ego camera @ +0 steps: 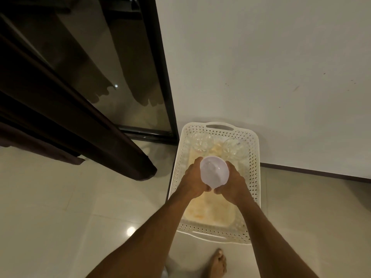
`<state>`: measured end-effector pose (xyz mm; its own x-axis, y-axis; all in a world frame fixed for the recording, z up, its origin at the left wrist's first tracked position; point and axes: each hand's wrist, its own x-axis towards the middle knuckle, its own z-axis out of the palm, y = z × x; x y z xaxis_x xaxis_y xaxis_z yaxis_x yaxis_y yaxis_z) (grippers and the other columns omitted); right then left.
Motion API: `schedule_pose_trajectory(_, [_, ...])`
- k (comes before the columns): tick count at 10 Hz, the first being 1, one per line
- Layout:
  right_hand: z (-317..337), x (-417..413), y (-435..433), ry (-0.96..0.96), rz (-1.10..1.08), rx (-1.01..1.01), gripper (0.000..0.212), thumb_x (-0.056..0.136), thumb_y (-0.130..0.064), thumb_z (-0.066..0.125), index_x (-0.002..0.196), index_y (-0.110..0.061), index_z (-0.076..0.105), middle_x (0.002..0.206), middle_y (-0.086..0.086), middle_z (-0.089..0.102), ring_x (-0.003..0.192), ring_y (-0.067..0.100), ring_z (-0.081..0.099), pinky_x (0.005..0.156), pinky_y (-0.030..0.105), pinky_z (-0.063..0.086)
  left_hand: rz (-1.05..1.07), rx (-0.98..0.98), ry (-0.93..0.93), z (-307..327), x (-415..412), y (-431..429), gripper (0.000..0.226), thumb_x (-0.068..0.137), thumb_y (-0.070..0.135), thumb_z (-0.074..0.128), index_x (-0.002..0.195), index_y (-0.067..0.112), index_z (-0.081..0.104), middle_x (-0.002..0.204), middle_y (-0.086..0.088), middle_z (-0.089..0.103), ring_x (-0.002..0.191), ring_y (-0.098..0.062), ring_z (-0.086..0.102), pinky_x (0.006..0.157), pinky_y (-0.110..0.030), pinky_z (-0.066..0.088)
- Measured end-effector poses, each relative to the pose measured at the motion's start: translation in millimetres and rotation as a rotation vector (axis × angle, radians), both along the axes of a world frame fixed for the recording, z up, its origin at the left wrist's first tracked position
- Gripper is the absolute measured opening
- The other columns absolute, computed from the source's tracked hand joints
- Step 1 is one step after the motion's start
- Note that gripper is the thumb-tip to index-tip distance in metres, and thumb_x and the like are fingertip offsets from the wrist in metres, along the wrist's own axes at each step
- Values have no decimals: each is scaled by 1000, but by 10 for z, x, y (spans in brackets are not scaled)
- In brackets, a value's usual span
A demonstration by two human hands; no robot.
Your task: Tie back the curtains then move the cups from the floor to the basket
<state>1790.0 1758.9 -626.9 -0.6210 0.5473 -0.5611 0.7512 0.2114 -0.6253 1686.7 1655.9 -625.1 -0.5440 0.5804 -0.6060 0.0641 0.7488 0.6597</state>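
Note:
A translucent white plastic cup (pixel 214 171) is held between my two hands above the middle of a white perforated basket (pixel 253 173) that stands on the floor by the wall. My left hand (pixel 192 180) grips the cup's left side and my right hand (pixel 232 183) grips its right side, thumbs meeting beneath it. Two clear glass cups, the left one (pixel 202 141) and the right one (pixel 233 148), stand in the basket's far end. A dark brown curtain (pixel 66 125) hangs gathered at the left, its hem just above the floor.
A dark-framed glass door (pixel 128 77) fills the upper left behind the curtain. A white wall (pixel 271 67) with a dark skirting runs behind the basket. Glossy light floor tiles (pixel 60 207) lie all around. My bare foot (pixel 218 264) stands just below the basket's near handle.

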Motion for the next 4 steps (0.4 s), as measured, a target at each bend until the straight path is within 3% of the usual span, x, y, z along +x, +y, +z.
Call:
schedule_pose_trajectory(2, [-170, 44, 17, 7, -67, -26, 82, 70, -2, 82, 137, -14, 38, 112, -1, 56, 95, 18, 55, 56, 14, 37, 1, -7, 16, -183, 12, 25, 114, 59, 13, 88, 149, 28, 20, 135, -2, 47, 124, -27, 47, 95, -46, 50])
schedule_pose_trajectory(3, [-111, 44, 1, 0, -58, -40, 84, 71, -1, 80, 140, -14, 34, 112, 1, 56, 103, 24, 58, 59, 19, 41, -9, -11, 0, -162, 23, 12, 120, 62, 10, 86, 153, 27, 9, 142, -3, 42, 128, -28, 43, 98, -47, 47])
schedule_pose_trajectory(4, [141, 110, -59, -43, -93, -71, 89, 77, 1, 77, 148, -12, 25, 126, 12, 58, 118, 33, 57, 78, 28, 44, 27, -29, -19, -8, 31, -69, 122, 64, 4, 84, 153, 30, 5, 147, -5, 37, 127, -30, 46, 99, -50, 46])
